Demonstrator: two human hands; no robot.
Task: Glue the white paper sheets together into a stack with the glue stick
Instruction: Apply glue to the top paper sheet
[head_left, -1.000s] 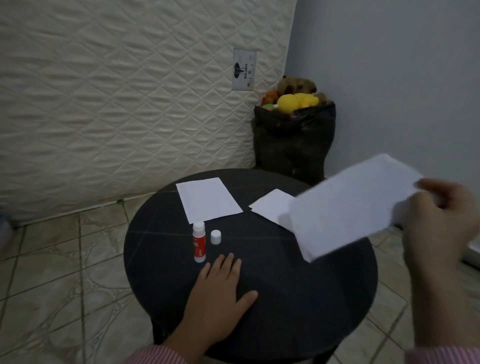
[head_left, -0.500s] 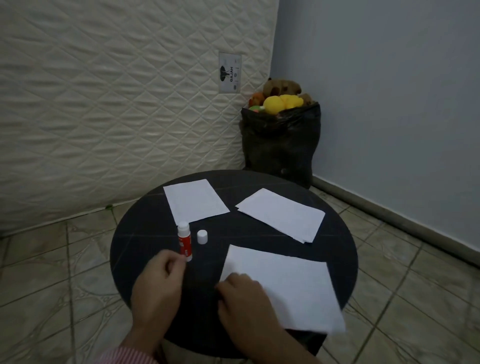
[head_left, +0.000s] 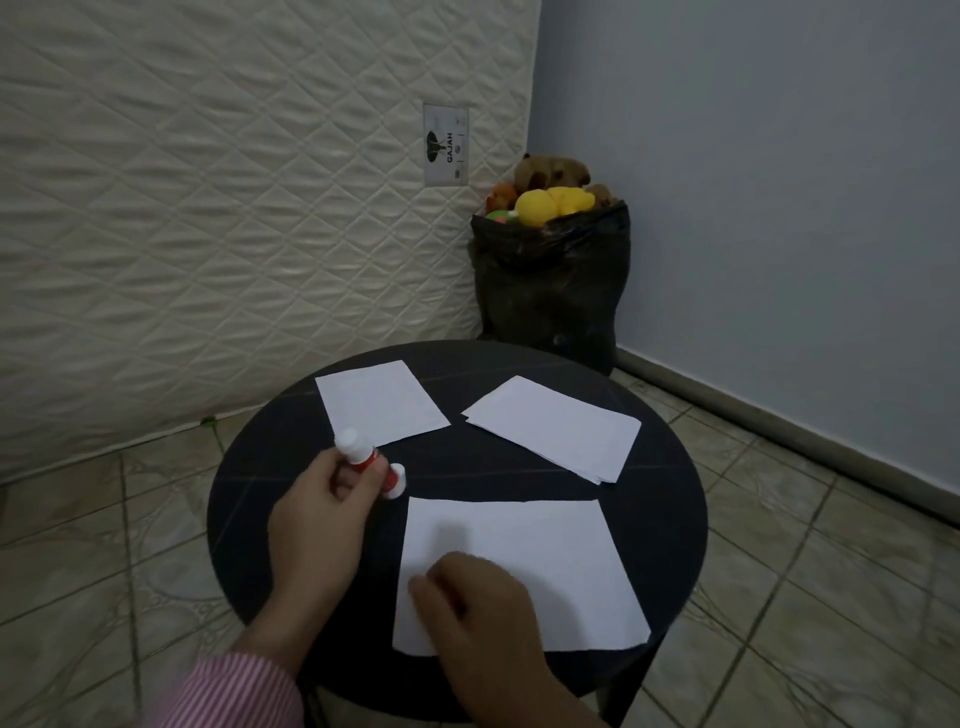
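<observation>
On the round black table (head_left: 665, 519) lie white paper sheets. One sheet (head_left: 519, 566) lies at the front, and my right hand (head_left: 467, 603) rests on its near left part, fingers curled. A single sheet (head_left: 379, 402) lies at the back left. A small stack of sheets (head_left: 553, 426) lies at the back right. My left hand (head_left: 324, 514) holds the red and white glue stick (head_left: 356, 453) lifted and tilted, its cap off. The white cap (head_left: 396, 480) stands on the table just right of that hand.
A quilted mattress (head_left: 208, 234) leans against the wall behind the table. A black bag (head_left: 550, 291) full of soft toys stands in the corner by the blue wall. Tiled floor surrounds the table.
My right hand brought a sheet down onto the table's front and now presses on it. My left hand left the tabletop, closed on the glue stick and lifted it.
</observation>
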